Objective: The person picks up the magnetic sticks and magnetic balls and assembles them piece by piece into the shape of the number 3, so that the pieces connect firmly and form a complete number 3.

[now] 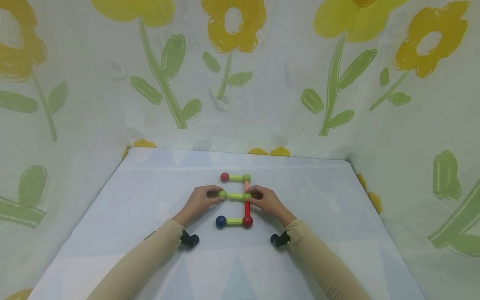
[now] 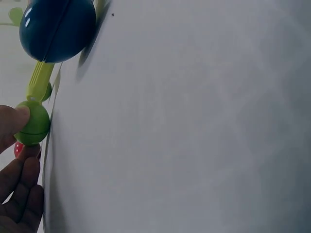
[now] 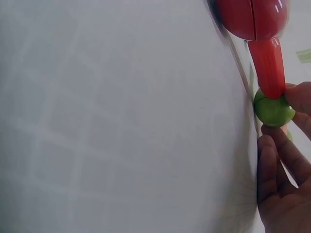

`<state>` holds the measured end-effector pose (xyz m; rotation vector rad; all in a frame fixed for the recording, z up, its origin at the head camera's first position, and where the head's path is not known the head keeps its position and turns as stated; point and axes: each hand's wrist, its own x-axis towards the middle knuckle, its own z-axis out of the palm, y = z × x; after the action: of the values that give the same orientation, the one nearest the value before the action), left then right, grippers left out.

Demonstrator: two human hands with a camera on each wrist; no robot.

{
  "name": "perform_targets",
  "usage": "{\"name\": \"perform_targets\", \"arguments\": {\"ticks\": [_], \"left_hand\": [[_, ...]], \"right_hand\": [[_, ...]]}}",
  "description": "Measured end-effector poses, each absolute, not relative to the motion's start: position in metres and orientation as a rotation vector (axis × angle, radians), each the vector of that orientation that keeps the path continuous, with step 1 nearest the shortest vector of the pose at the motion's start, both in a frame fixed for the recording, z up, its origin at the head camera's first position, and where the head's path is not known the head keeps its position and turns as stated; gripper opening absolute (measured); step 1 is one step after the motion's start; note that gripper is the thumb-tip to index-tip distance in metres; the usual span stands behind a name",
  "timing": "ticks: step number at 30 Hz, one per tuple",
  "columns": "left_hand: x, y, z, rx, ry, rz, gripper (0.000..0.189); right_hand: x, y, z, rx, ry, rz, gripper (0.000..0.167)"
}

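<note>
A figure of balls and short rods lies flat on the table, its upright side at the right. My left hand (image 1: 202, 201) pinches a green ball (image 2: 35, 124) between thumb and finger, at the left end of the middle yellow-green rod (image 1: 236, 196). Whether ball and rod touch is hard to tell. With thumb and fingers my right hand (image 1: 267, 199) grips another green ball (image 3: 273, 110), where the middle rod, a red rod (image 3: 268, 65) and an orange rod (image 1: 246, 186) meet. Below are a dark blue ball (image 1: 221, 221) and a red ball (image 1: 247, 221), joined by a yellow-green rod (image 1: 234, 221).
At the figure's far end a red ball (image 1: 224, 177) and a green ball (image 1: 246, 178) flank a yellow-green rod (image 1: 235, 178). Black wrist devices (image 1: 189, 239) sit under both forearms. The pale table (image 1: 318, 179) ends at a flower-printed curtain (image 1: 262, 104).
</note>
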<state>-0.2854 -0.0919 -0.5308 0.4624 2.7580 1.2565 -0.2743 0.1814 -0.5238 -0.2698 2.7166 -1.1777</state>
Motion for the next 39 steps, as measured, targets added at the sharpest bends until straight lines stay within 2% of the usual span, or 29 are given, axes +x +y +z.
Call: {"name": "perform_targets", "arguments": {"ticks": [39], "left_hand": [[-0.2773, -0.0864, -0.5319, 0.422, 2.785, 1.273, 0.032]], "right_hand": [[-0.2741, 0.1786, -0.5253, -0.193, 2.721, -1.216, 0.030]]}}
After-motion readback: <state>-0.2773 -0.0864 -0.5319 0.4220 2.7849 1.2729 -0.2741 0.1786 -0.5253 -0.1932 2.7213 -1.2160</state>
